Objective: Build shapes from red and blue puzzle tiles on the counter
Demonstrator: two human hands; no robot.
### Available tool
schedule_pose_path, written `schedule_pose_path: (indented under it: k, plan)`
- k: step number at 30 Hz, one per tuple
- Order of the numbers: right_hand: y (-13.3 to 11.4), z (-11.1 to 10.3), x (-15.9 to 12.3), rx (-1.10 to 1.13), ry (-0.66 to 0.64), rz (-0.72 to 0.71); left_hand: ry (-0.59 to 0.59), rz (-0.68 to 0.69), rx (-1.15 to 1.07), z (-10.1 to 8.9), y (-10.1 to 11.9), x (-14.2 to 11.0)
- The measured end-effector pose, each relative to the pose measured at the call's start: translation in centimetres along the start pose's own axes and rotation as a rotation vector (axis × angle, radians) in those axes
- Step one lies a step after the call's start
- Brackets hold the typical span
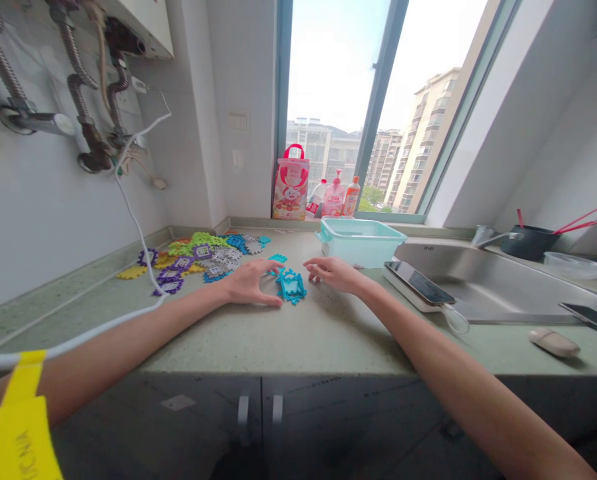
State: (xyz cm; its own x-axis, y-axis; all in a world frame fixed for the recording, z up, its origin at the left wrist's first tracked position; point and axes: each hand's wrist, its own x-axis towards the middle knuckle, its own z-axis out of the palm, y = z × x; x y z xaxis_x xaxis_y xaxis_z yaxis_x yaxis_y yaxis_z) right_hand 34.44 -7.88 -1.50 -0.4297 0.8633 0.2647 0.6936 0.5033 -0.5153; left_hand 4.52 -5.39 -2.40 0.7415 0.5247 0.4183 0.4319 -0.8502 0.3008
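Note:
Teal interlocking plastic pieces (291, 287) with notched edges and open frames stand joined together on the counter. My left hand (253, 283) is just to their left, thumb and fingers spread around that side; whether it touches them I cannot tell. On the other side my right hand (331, 273) hovers with loosely bent fingers, apart from the pieces and holding nothing visible. Another teal piece (278, 258) lies flat behind them. Left of my left hand spreads a pile of similar pieces: purple (170, 285), grey (224, 257), lime green (201, 241), yellow and blue.
A mint-green tub (363, 253) stands behind my right hand, beside the steel sink (478, 293). A phone (421, 281) with a cable rests on a white box at the sink's edge. A computer mouse (554, 343) lies at right. A white cable (136, 220) hangs across my left forearm.

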Motion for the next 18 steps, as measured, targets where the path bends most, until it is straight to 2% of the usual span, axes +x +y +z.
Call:
schedule_pose_path:
  k: [3, 8, 13, 18]
  plan:
    - [-0.3, 0.1, -0.2, -0.008, 0.004, -0.05, 0.017, 0.027, 0.06, -0.1, 0.1, 0.0]
    - [-1.2, 0.8, -0.4, 0.111, 0.017, -0.107, 0.123, 0.099, 0.05, 0.2, 0.3, 0.2]
    - [-0.9, 1.3, -0.1, 0.188, -0.014, -0.086, 0.217, -0.025, -0.079, 0.9, 1.1, 0.5]
    - [-0.4, 1.5, 0.1, 0.258, -0.025, -0.046, 0.195, -0.088, -0.189, 1.1, 1.7, 0.5]
